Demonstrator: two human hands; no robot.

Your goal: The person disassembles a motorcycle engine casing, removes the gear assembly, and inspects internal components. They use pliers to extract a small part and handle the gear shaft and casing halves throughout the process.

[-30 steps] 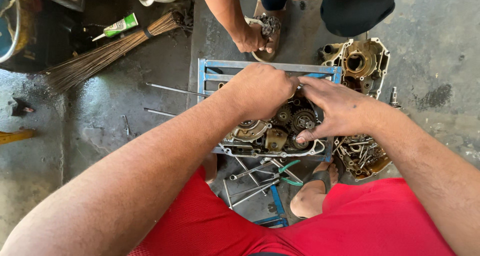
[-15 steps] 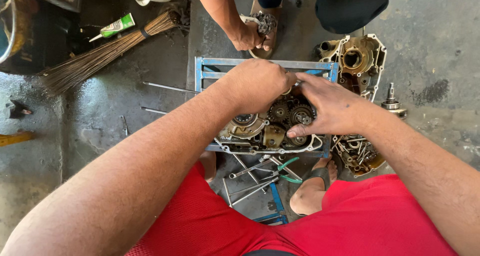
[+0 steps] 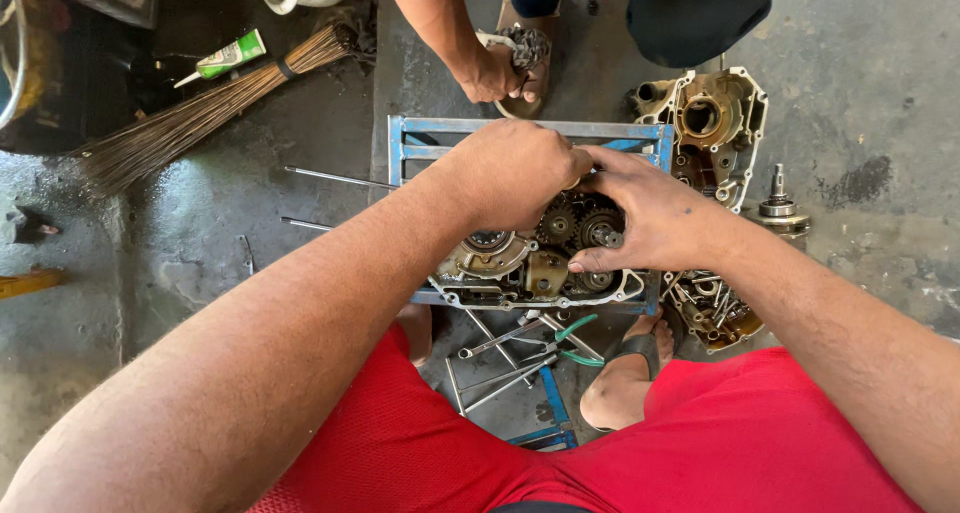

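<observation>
The open engine case (image 3: pixel 535 263), gears showing, sits on a blue metal stand (image 3: pixel 520 130) at picture centre. Since a second ago both hands have barely shifted: the left hand (image 3: pixel 515 173) is clenched over the gears, what it grips hidden; the right hand (image 3: pixel 640 218) presses fingers there. At three o'clock, a case cover (image 3: pixel 715 318) holds loose bolts. At twelve, another person's hand (image 3: pixel 490 73).

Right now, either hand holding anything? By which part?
Cannot tell. Both the left hand and right hand rest on the open engine case over its gears; fingertips hidden.
</observation>
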